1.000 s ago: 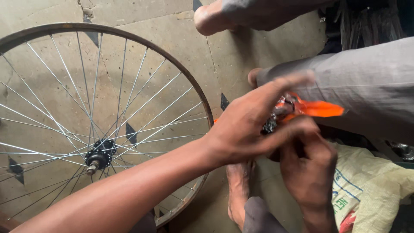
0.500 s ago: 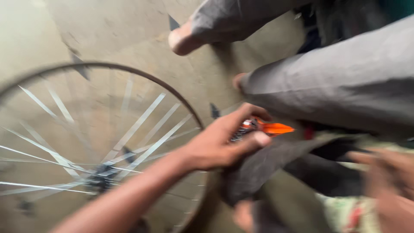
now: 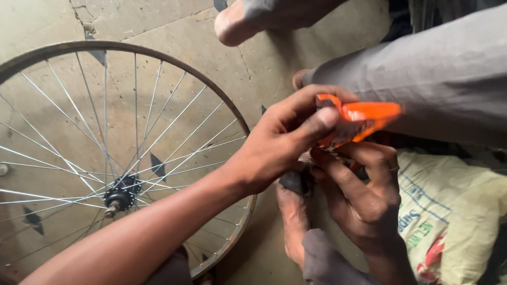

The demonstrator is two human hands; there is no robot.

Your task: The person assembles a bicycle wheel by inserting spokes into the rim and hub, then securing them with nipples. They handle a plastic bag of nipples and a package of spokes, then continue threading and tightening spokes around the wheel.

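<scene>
- Concrete floor (image 3: 174,21), cracked and stained, lies under everything.
- Nearest, a bare foot (image 3: 293,221) rests on it beside a printed woven sack (image 3: 449,206).
- Right hand (image 3: 364,200) curls shut beneath the orange-handled tool (image 3: 359,119), fingers touching its underside.
- Left hand (image 3: 280,142) pinches that tool between thumb and fingers; its long axis runs left to right, the tapered orange end pointing right.
- Left of the hands lies a spoked bicycle wheel (image 3: 105,158); beyond, a grey trouser leg (image 3: 438,74).
</scene>
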